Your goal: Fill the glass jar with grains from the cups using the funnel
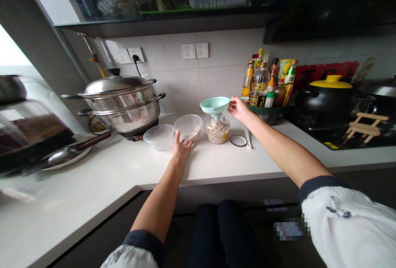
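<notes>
My right hand (pixel 239 109) pinches the handle of a mint-green funnel (pixel 215 103). The funnel's spout sits at the mouth of a round glass jar (pixel 213 129), which is well filled with small pale-brown pieces like seeds or flakes. At the front of a clear plastic bowl (pixel 185 124) is my left hand (pixel 181 149), its thumb up and fingers spread; whether it bears on the bowl I cannot tell. A few of the same pieces lie in that bowl, on its right side. To its left stands another clear bowl (pixel 159 139). Right of the jar lie a round lid (pixel 238 140) and a light-coloured spoon (pixel 248 138).
A two-tier steel steamer (pixel 122 103) stands back left, with a ladle (pixel 66 154) on a plate before it. Sauce bottles (pixel 261 80) crowd a tray at back right. Beyond are a black pot (pixel 326 98) with a yellow lid and a small wooden stool (pixel 365 128) by the stove.
</notes>
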Action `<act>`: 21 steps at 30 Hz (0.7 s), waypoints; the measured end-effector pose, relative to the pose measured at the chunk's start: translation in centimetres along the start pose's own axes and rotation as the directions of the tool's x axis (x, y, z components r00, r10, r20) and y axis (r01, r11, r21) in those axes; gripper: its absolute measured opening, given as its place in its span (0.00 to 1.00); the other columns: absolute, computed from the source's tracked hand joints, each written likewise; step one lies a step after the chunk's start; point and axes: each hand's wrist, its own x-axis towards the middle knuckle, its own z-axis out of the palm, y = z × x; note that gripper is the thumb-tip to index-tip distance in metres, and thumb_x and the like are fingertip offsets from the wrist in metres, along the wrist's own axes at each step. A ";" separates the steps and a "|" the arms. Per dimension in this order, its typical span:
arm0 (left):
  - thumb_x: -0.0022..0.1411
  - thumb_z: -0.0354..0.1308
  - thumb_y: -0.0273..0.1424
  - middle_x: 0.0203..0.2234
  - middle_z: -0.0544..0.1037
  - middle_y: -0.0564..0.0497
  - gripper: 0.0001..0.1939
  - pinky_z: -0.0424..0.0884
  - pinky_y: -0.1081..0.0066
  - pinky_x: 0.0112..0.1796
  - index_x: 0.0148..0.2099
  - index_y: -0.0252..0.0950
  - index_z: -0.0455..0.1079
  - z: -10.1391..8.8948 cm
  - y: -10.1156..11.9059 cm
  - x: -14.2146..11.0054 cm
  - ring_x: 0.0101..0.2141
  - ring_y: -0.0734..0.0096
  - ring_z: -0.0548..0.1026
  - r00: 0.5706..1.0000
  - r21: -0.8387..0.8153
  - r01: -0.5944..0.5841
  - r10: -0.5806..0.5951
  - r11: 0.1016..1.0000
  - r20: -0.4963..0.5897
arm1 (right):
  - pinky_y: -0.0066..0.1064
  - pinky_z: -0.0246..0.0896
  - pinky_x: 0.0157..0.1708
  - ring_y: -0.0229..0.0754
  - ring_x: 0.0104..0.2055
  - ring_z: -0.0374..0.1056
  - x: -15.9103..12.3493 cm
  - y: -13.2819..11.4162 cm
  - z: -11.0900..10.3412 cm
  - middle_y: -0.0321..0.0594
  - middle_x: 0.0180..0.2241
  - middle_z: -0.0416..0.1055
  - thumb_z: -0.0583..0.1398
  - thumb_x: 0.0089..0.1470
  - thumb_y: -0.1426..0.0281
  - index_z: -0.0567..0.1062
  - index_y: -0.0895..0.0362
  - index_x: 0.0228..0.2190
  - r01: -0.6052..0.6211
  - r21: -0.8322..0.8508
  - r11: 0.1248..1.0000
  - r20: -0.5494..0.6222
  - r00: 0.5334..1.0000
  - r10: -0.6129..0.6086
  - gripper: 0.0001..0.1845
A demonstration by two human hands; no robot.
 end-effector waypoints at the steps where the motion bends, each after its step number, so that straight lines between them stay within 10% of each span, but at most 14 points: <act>1: 0.61 0.54 0.42 0.40 0.70 0.47 0.17 0.75 0.68 0.36 0.52 0.47 0.63 0.0 0.0 0.0 0.34 0.68 0.76 1.000 0.001 -0.002 0.002 1.000 0.003 | 0.21 0.56 0.16 0.30 0.16 0.53 0.0 0.0 0.0 0.28 0.16 0.59 0.55 0.51 0.77 0.63 0.56 0.22 0.002 -0.001 1.000 0.002 1.000 -0.002 0.09; 21: 0.61 0.53 0.43 0.37 0.68 0.49 0.17 0.75 0.70 0.33 0.51 0.47 0.61 -0.3 0.0 0.4 0.32 0.70 0.75 1.000 0.031 -0.008 0.008 0.999 0.024 | 0.21 0.55 0.16 0.31 0.16 0.54 0.3 -0.6 0.3 0.29 0.14 0.58 0.54 0.51 0.78 0.63 0.56 0.21 0.029 -0.114 0.993 -0.029 0.999 -0.032 0.10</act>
